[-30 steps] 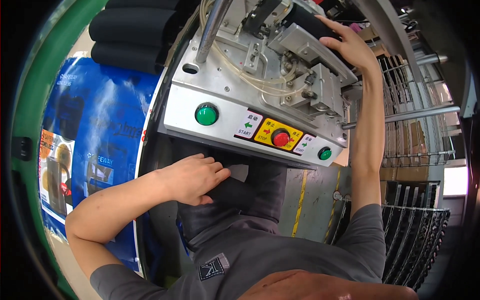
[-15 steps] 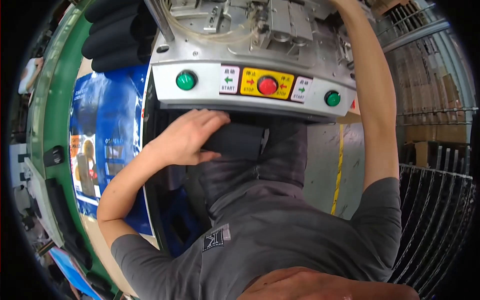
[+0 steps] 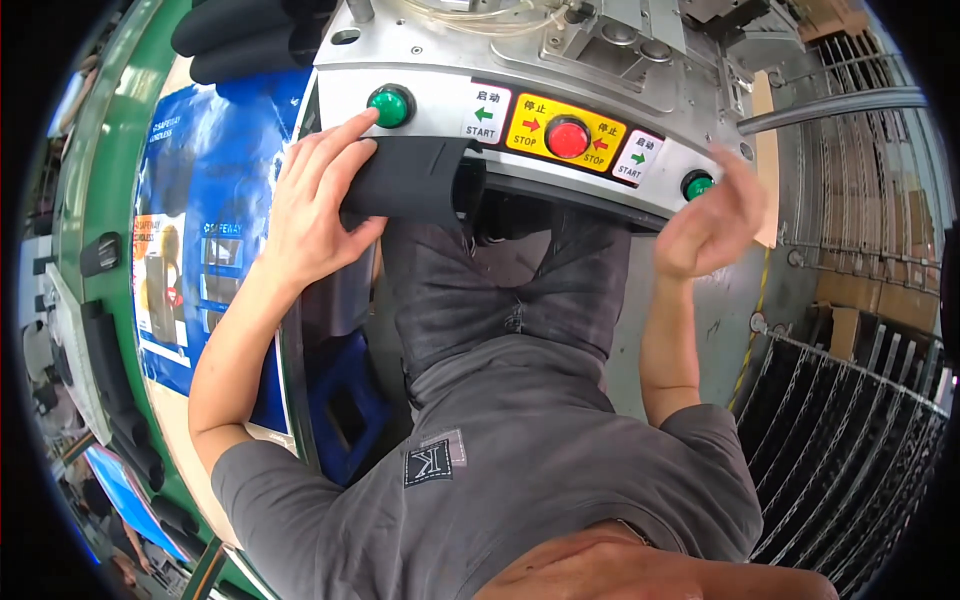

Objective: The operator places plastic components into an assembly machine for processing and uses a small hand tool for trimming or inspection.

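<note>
My left hand (image 3: 318, 205) grips a black, rounded hollow shell (image 3: 408, 182) between thumb and fingers, just in front of the machine's panel. Its index fingertip reaches up to the left green button (image 3: 390, 105) and appears to touch it. My right hand (image 3: 712, 222) is beside the right green button (image 3: 697, 185), partly covering it. Motion blurs its fingers, which look loosely stretched with nothing in them; whether they touch the button I cannot tell. Between the two buttons sits a red button (image 3: 568, 138) on a yellow plate.
Behind the panel lies the machine's metal bed (image 3: 480, 50) with clamps and tubing. Several black shells (image 3: 245, 45) are stacked at the far left, beyond a blue printed sheet (image 3: 225, 135). A wire rack (image 3: 860, 400) stands on the right, and a blue stool (image 3: 345, 410) is below the table.
My right hand has come back from over the machine to the right green button. My left hand has raised the black shell up and leftward to the left green button.
</note>
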A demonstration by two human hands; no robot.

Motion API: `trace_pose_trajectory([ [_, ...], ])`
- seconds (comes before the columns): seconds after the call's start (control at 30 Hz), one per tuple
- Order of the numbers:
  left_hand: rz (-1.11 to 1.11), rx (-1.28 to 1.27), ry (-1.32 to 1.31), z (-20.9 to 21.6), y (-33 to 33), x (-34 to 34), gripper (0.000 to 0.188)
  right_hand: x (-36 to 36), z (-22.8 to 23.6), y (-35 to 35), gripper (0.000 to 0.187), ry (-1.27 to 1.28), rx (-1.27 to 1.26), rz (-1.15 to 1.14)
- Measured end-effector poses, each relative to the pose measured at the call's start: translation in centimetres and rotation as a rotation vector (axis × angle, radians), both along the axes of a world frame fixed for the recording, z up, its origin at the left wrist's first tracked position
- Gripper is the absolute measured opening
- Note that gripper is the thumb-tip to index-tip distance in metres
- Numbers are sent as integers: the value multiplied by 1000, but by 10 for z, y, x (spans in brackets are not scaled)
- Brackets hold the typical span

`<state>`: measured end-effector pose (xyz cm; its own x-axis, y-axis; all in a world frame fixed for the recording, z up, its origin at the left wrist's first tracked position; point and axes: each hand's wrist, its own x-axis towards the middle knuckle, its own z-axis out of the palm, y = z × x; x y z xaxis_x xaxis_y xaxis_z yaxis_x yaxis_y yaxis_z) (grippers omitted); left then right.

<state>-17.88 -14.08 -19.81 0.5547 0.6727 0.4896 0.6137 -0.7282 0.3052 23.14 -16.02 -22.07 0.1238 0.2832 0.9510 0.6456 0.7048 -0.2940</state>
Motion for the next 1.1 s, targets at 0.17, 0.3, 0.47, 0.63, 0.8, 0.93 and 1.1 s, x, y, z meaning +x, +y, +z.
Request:
trace_pose_trajectory([
  [0.17,2,187,-49,-5,8,-1,77,-81,-11,-42,45,530,-947,778],
  [0.3,2,261,-45,-7,8,-3,77,-129,-18,-39,57,756,-1182,1066],
  [0.47,9,308,-43,-9,9,-7,77,-149,-17,-24,25,783,-1195,959],
  [0.63,10,222,-87,-9,8,-3,76,-148,-15,-18,14,843,-1180,902],
  [0.8,95,92,-212,32,0,-15,77,-144,-32,-24,29,922,-1169,960],
  [0.93,241,121,-69,113,15,-40,78,-124,-86,-39,34,784,-1329,905],
  [1.1,229,172,108,193,102,-102,75,-108,-161,-48,36,623,-1569,850],
])
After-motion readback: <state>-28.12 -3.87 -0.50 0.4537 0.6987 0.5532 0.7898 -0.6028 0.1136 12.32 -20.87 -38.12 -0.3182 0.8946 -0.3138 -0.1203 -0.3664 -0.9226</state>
